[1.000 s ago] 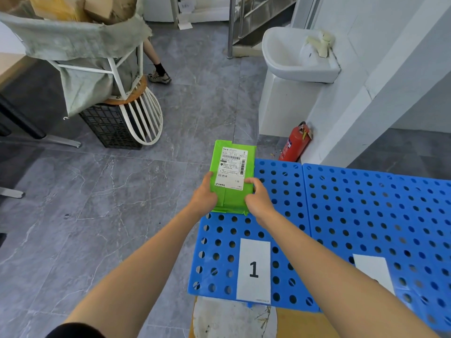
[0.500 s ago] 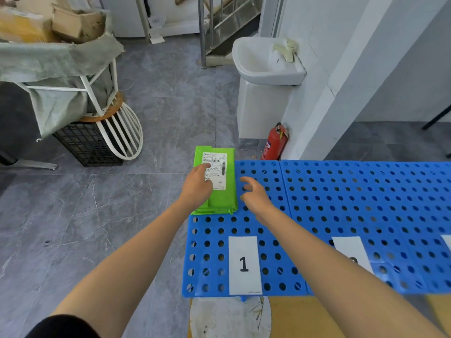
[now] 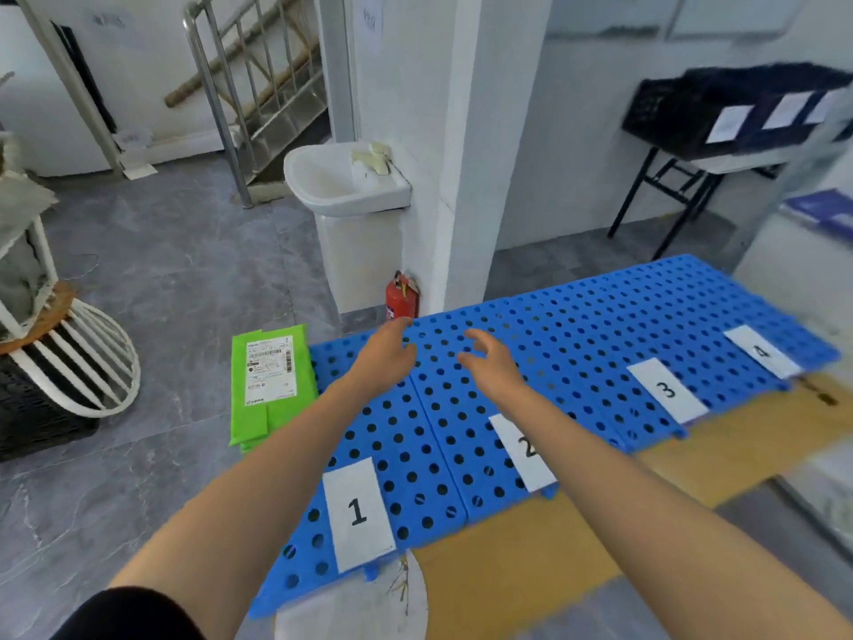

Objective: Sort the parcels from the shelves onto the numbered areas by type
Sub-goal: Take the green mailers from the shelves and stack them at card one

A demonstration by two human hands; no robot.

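I had released the green parcel [image 3: 272, 385]; it lay label-up at the far left edge of blue panel 1 [image 3: 417, 473]. Left hand [image 3: 385, 358] and right hand [image 3: 489, 367] had withdrawn, fingers [image 3: 397, 327] relaxed, empty. I judged this placement complete.

Bright, even daylight with soft shadows; the crates [image 3: 720, 108] at right smear with motion blur, and edges bow outward.

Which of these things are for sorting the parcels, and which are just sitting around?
For the job:
flat green plastic parcel
blue holed plastic panels
white number cards

Just lying about:
red fire extinguisher
white wall sink
metal stair railing
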